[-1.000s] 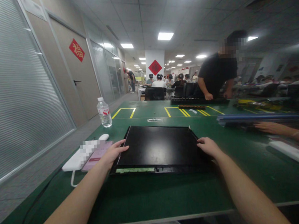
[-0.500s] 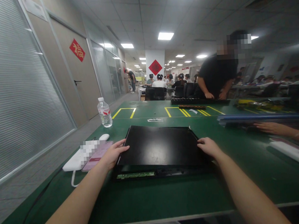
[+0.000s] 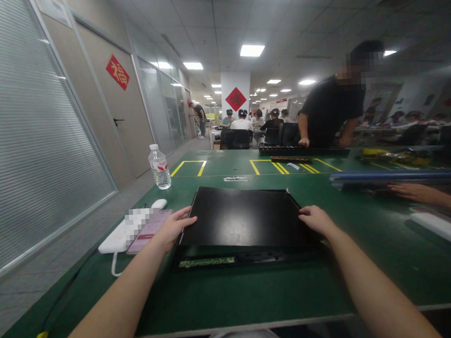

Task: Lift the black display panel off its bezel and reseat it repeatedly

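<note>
A flat, glossy black panel [image 3: 239, 218] that looks like a display screen lies in front of me. My left hand [image 3: 174, 226] grips its left edge, the thumb on top and the fingers under the side. At the right edge my right hand [image 3: 316, 220] has closed, thumb and fingers pinching the rim. Below the panel's near edge a black frame shows, with a narrow green circuit board [image 3: 206, 262] at its left part. How far the panel is apart from that frame I cannot tell.
On the left are a water bottle [image 3: 159, 167], a phone [image 3: 150, 232], a white device [image 3: 119, 238] with a cable, and a white mouse [image 3: 159, 204]. Another person's hand [image 3: 411, 192] lies by a blue-edged bundle [image 3: 384, 177] at right. Across the green table [image 3: 255, 303] leans a person [image 3: 330, 108].
My hands keep their hold on the panel, which has barely moved. The view has shifted slightly. Across the table, the person has leaned a little to the right.
</note>
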Tool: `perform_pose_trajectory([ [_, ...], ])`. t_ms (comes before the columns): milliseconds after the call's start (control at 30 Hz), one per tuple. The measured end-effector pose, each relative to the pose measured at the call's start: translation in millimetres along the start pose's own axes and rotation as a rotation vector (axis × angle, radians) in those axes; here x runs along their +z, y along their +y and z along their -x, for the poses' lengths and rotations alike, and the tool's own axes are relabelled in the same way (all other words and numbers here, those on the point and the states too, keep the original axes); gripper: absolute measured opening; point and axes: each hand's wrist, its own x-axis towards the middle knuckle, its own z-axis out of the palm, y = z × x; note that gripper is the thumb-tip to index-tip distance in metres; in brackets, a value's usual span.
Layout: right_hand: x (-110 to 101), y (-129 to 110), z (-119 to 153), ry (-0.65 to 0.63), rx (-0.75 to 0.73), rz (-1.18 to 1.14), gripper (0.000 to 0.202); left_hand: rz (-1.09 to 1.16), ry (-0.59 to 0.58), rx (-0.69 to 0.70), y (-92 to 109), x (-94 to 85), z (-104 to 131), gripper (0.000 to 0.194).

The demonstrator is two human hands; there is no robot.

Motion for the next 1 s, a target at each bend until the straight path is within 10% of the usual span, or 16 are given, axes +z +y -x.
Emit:
perform_pose_trajectory([
  [1000, -2, -1, -1, 0.084, 0.134, -0.191, 0.044, 0.084, -0.151, 0.241, 10, 13.7, 14, 0.060],
])
